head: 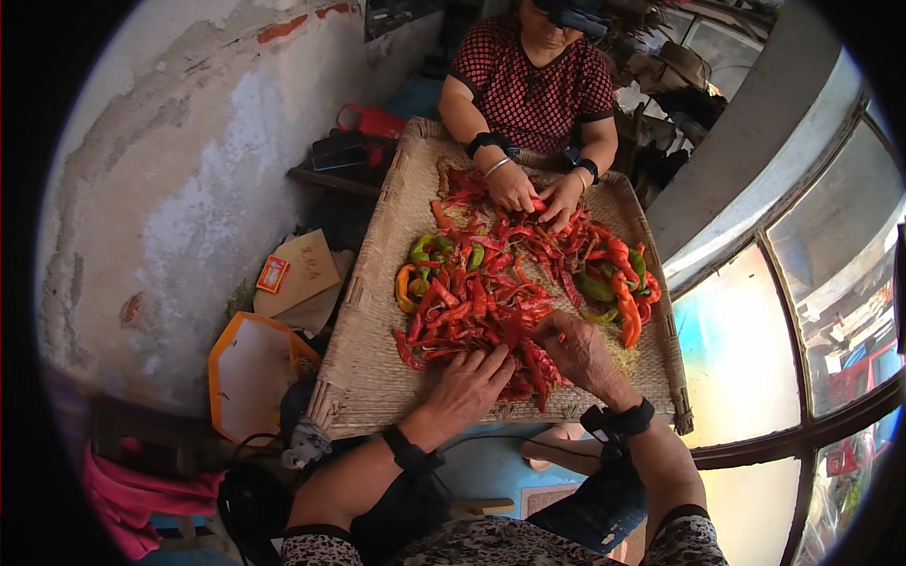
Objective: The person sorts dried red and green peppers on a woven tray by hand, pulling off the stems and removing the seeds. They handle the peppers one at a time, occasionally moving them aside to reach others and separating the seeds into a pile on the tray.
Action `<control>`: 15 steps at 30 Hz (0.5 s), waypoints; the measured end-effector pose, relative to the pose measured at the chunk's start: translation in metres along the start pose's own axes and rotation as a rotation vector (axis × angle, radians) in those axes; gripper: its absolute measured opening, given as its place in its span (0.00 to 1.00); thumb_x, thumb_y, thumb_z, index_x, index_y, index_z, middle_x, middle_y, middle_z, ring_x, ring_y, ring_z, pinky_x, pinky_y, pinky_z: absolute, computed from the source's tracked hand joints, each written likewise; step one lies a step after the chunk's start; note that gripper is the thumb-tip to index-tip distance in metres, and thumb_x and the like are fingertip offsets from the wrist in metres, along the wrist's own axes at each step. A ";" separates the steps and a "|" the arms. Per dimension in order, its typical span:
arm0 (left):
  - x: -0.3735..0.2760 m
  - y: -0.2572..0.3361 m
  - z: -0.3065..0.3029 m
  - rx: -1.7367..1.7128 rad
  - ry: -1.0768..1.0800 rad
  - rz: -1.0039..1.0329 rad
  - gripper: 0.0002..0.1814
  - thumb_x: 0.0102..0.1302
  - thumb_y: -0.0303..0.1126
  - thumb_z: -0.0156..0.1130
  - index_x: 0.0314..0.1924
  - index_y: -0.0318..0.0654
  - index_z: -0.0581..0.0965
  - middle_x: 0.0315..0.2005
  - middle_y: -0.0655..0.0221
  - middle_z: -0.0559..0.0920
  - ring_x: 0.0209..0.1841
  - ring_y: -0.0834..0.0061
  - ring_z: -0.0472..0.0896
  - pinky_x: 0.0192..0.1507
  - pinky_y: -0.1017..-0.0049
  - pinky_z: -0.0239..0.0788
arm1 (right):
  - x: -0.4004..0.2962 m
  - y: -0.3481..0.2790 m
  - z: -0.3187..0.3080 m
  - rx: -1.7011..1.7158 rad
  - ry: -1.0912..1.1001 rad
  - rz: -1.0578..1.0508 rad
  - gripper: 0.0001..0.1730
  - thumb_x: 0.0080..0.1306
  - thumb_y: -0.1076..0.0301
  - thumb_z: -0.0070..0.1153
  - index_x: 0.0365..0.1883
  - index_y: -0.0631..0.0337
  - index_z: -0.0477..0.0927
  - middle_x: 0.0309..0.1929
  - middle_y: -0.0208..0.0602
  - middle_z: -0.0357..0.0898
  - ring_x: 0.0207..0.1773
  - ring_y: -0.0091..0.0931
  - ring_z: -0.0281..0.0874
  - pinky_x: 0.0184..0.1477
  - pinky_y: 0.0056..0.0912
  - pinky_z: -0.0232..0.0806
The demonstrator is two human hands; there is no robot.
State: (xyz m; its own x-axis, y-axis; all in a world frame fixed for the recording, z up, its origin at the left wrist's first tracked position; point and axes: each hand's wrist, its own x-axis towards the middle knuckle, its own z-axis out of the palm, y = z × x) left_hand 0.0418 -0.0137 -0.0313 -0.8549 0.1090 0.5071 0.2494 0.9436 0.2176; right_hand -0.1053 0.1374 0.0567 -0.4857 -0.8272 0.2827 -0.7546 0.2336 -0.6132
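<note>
A heap of red chili peppers [460, 304] lies on a rectangular woven tray [361, 339] before me. My left hand [471, 385] rests with its fingers spread on peppers at the near edge of the heap. To its right, my right hand [580, 350] is curled, its thumb and fingers close together near a red bit of pepper; whether it grips anything is unclear. Green peppers [596, 287] and twisted orange-red peppers [626, 304] lie at the right of the heap, and more green ones [423, 249] at the left. Pale seeds [626, 359] are scattered on the weave.
Across the tray a co-worker [534, 78] handles a red pepper with both hands. An orange-rimmed box [244, 375] and a cardboard piece [308, 265] are at the left by the wall. A window frame [786, 325] stands at the right.
</note>
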 end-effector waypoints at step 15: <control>0.001 0.001 -0.004 0.010 -0.027 0.013 0.19 0.62 0.28 0.57 0.54 0.32 0.76 0.60 0.55 0.71 0.48 0.60 0.74 0.49 0.61 0.68 | 0.005 0.031 0.009 -0.090 -0.252 0.127 0.19 0.67 0.64 0.57 0.53 0.65 0.76 0.43 0.51 0.80 0.43 0.40 0.81 0.44 0.39 0.73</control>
State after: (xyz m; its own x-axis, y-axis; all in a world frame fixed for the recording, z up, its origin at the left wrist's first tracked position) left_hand 0.0433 -0.0141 -0.0276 -0.8637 0.1298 0.4869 0.2564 0.9450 0.2030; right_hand -0.1274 0.1355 0.0321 -0.4624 -0.8866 0.0094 -0.7363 0.3780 -0.5612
